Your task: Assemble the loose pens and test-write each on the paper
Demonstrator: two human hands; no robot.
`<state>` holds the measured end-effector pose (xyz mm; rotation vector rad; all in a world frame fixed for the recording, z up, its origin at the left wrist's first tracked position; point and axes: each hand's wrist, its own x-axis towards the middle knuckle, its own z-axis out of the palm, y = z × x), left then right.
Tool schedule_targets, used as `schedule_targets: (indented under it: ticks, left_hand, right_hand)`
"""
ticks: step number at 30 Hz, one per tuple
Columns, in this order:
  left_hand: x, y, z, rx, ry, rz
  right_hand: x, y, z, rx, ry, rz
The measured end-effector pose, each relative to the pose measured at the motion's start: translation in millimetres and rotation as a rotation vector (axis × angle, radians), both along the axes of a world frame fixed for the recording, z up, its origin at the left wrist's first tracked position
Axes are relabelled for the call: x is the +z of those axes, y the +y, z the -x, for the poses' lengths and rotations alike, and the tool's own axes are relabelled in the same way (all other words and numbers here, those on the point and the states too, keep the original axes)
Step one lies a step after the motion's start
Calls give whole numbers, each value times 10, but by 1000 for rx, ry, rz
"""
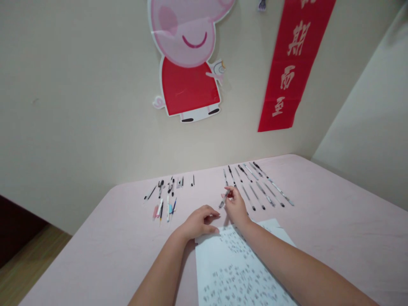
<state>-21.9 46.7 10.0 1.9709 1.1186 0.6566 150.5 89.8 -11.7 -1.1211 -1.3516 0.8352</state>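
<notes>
Head view — right hand (236, 207) pinching pen (222, 203), banner (280, 106) "期而至"

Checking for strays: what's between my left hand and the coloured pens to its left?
Only bare pink table separates left hand and coloured pens, per head view.

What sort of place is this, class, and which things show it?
Probably a room in a home: a pink cartoon pig cut-out and a red paper banner with pale characters hang on the cream wall, above a pink-covered table with rows of pens.
</notes>
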Motion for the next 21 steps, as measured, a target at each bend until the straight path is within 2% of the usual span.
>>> schedule_targets:
  ticks: [4,8,12,16,21]
  left_hand:
    - [40,-7,-15,-118,140,-70]
    - [30,-3,-21,-154,167,-91]
    - [27,2,-20,-153,170,-104]
    - [65,-5,-37,-147,189,-100]
    - [67,-6,-38,-157,174,-82]
  right_hand:
    - [106,-115,19,123,30,76]
    - [230,-213,60,207,15,19]
    - [306,-312,59,325,118,147]
    - [297,-497,-46,474,134,222]
    - [172,-764,-213,645,-9,351]
